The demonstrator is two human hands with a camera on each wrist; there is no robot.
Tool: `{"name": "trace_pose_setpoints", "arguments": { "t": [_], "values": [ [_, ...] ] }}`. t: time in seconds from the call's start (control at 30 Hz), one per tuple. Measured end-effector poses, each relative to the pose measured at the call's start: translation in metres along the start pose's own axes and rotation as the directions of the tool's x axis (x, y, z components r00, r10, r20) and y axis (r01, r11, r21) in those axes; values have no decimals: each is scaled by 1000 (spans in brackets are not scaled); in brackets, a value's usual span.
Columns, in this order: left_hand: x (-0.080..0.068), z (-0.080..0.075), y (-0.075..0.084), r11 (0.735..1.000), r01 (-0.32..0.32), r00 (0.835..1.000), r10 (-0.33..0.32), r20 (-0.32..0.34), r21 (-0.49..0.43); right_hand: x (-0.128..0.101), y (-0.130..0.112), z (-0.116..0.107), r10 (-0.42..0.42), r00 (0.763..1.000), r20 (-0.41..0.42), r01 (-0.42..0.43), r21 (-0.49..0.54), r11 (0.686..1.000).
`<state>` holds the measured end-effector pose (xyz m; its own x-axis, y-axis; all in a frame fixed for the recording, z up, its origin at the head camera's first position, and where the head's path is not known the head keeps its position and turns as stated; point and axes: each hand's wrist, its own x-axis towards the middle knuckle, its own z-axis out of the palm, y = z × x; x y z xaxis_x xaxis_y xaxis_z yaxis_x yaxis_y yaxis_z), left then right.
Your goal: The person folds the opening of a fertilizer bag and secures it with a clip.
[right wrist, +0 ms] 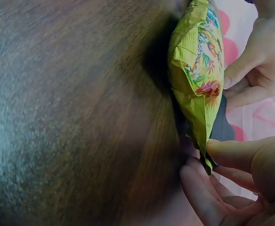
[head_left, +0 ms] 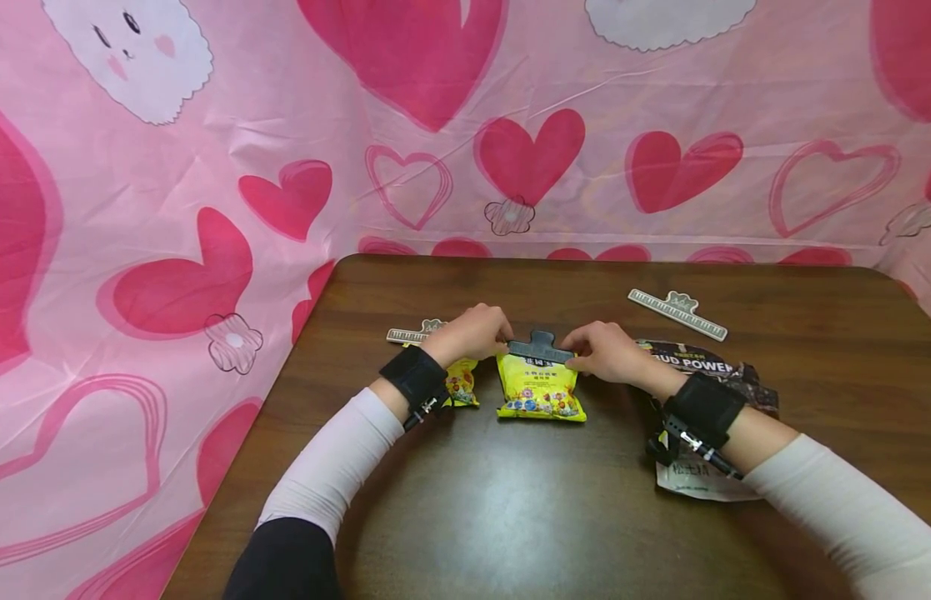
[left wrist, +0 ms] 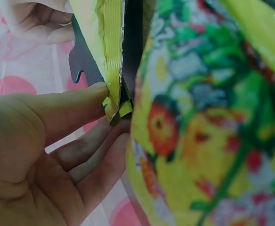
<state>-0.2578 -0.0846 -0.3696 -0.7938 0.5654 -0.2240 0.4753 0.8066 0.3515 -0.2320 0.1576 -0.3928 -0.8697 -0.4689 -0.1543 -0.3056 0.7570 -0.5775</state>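
Pink heart-printed cloth (head_left: 450, 83) backs a brown wooden table (head_left: 473, 508). On it, the left hand (head_left: 471, 332) pinches one top corner of the middle yellow bag (head_left: 540, 387), and the right hand (head_left: 608, 354) pinches the opposite corner. Between them, a dark clip (head_left: 541, 343) spans the bag's top edge. Seating that clip squarely seems the step in hand; the next move likely calls for evening the corners, then letting go without skewing it. Beside the left hand lie another yellow bag (head_left: 462, 385), partly hidden, and a pale clip (head_left: 414, 335); past the right, a second pale clip (head_left: 677, 313) and a black packet (head_left: 686, 358).
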Motion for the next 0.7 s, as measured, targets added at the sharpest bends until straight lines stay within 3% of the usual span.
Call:
{"name": "trace_pose_setpoints", "arguments": {
  "t": [0.3, 0.7],
  "values": [
    [-1, -1, -1, 1000, 12, 1000, -13, -12, -22, -1, -1, -2, -41, 999, -31, 39, -65, 997],
    [-4, -7, 7, 997, -48, 991, 41, -124, -53, -13, 6, -23, -94, 993, -72, 89, -67, 994]
  ]
}}
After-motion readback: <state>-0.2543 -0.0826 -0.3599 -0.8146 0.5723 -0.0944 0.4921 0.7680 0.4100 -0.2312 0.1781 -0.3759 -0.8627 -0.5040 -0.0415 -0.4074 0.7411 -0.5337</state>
